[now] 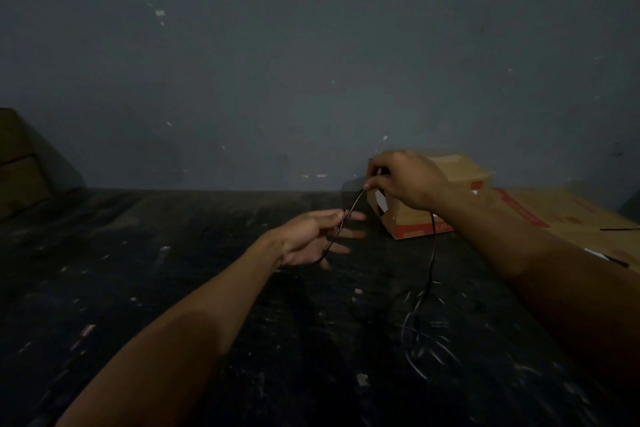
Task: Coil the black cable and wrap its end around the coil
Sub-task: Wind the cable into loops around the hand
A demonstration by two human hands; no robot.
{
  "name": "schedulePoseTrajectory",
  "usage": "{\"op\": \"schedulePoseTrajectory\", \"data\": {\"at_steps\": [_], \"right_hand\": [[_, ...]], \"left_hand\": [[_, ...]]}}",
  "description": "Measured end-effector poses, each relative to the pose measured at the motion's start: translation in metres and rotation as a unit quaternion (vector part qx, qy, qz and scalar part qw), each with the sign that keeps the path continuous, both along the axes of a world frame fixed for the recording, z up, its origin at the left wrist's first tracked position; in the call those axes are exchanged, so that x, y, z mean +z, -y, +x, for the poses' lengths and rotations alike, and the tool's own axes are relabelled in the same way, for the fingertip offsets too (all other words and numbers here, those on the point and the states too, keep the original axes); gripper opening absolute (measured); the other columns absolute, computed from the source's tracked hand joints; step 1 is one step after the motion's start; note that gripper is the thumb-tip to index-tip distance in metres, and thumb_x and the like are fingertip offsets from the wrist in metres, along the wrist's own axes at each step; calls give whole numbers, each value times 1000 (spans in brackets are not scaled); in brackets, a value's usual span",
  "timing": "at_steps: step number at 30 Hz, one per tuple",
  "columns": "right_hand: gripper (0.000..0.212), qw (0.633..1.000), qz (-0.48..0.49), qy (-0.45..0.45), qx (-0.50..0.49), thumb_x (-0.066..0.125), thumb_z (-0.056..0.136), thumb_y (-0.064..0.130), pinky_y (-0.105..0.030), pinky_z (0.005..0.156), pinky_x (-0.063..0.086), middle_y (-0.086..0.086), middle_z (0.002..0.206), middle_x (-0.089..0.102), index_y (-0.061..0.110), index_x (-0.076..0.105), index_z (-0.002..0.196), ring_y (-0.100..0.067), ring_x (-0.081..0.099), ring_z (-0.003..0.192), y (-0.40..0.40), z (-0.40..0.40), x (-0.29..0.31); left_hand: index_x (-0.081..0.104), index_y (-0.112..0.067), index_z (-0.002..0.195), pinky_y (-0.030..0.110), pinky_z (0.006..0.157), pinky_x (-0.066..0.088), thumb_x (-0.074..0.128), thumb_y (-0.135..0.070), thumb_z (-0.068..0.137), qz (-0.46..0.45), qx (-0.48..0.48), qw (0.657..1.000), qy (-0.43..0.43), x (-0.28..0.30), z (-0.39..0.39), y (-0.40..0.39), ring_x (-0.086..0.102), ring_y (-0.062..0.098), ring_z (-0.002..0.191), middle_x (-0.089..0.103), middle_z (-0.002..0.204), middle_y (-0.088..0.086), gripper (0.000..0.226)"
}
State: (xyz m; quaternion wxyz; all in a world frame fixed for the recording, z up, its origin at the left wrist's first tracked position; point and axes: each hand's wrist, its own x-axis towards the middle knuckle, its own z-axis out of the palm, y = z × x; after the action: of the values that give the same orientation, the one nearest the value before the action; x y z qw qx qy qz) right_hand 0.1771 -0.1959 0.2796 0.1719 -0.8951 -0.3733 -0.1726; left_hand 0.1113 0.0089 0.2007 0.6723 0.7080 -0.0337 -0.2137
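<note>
Pretty dim room here. The floor point(173, 288) is dark, almost black, scuffed all over with pale flecks and bits of debris, and it runs back to a plain grey-blue wall point(311, 62) with little chipped spots.

At about 2 o'clock from centre there's a small cardboard box point(415, 222) with a red stripe along the bottom edge, sitting against the wall. There's some print on the stripe, but it's too blurry to read. Just right of it, around 3 o'clock, a flattened cardboard sheet point(571, 218) with red markings lies on the floor, also unreadable. Another brown box shape point(17, 163) sits in shadow at 9 o'clock.

The black cable point(431, 263) runs taut between both hands, then drops from the right hand down to a loose tangle on the floor at about 5 o'clock. The right hand point(405, 180) pinches it between curled fingertips, in front of the box. The left hand point(311, 236) is lower, near centre, thumb and forefinger closed on the cable with the other fingers spread out loose.
</note>
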Motion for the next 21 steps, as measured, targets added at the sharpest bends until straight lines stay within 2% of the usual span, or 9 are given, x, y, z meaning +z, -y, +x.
{"op": "schedulePoseTrajectory", "data": {"at_steps": [3,7,12,15,17,19,21], "right_hand": [[14,1000,21,-2,8,63,87,37,-33,68,46,5,86,60,23,65,89,-16,58,82,0,2,3],[18,999,31,27,18,63,86,37,-35,70,47,2,91,62,21,66,93,-16,56,83,-1,3,6],[21,996,88,15,16,63,87,36,-30,61,38,0,85,61,16,68,90,-17,54,75,2,11,6],[20,987,157,-26,3,58,92,32,-28,55,34,0,71,59,16,66,85,-15,52,63,7,17,-3],[18,980,194,-50,1,54,95,28,-25,53,32,9,64,55,17,65,84,-6,48,58,8,17,-14],[20,974,216,-72,5,50,97,25,-22,55,32,11,67,54,19,62,82,-5,49,63,6,17,-25],[23,968,229,-100,13,46,98,21,-24,60,36,5,72,56,21,58,79,-11,52,69,1,15,-36]], "left_hand": [[60,-28,128,78,105,13,33,-36,103,2,-26,1000,3,1,-4,0,50,35,130,62,134,6,38],[62,-19,122,77,101,24,36,-34,103,2,-38,999,6,4,-8,4,61,29,120,69,122,10,35],[62,-13,121,62,85,48,42,-30,99,-70,-107,992,19,19,-15,11,56,37,125,69,118,12,35],[62,-12,123,67,87,42,41,-27,98,-160,-155,974,39,36,-20,11,53,42,125,69,115,10,36],[60,-11,125,71,91,37,36,-25,100,-200,-154,965,66,48,-21,8,51,43,127,69,116,8,38],[60,-11,125,73,91,35,31,-24,102,-216,-133,962,97,59,-19,6,49,43,129,68,122,6,39],[59,-11,127,74,89,34,28,-23,103,-227,-113,960,121,67,-18,3,48,43,130,64,130,3,41]]}}
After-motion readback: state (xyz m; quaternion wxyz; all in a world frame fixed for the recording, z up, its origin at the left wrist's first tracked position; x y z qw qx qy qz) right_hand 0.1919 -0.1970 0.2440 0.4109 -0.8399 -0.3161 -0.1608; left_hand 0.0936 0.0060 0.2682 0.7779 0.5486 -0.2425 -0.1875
